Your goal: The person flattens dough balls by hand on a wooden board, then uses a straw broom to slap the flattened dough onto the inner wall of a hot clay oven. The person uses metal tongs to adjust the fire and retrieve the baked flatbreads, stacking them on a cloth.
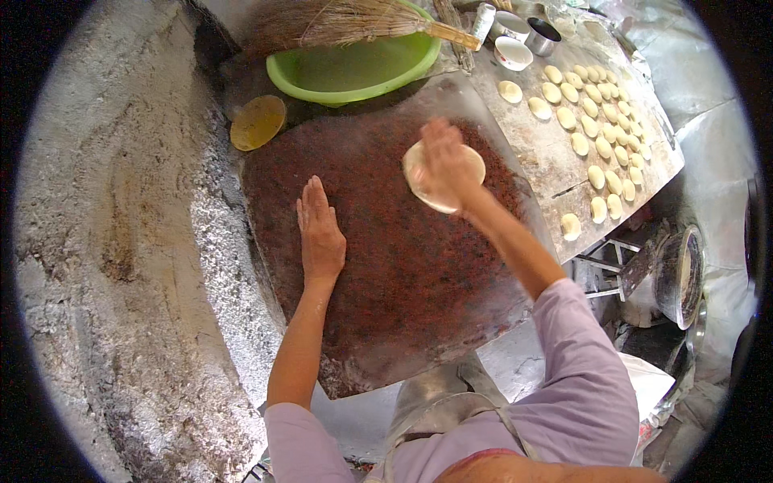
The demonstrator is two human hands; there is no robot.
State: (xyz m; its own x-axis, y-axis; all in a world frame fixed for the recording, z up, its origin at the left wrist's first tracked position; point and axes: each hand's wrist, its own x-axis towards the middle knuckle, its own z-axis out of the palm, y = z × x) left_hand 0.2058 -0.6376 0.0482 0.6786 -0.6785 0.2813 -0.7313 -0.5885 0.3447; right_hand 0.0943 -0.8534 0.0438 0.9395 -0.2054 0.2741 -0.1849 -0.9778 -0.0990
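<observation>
A flat round disc of pale dough (471, 165) lies on a dark reddish stone slab (378, 266). My right hand (445, 161) presses down on the disc with its fingers spread, covering its middle. My left hand (320, 229) rests flat and open on the bare slab, to the left of the dough and apart from it.
A board (543, 157) at the right holds several rows of small dough balls (600, 133). A green basin (354, 68) with a straw broom (346, 20) across it stands behind the slab, with small bowls (513, 53) nearby. A yellow disc (258, 122) lies at the left by rough grey masonry (121, 241).
</observation>
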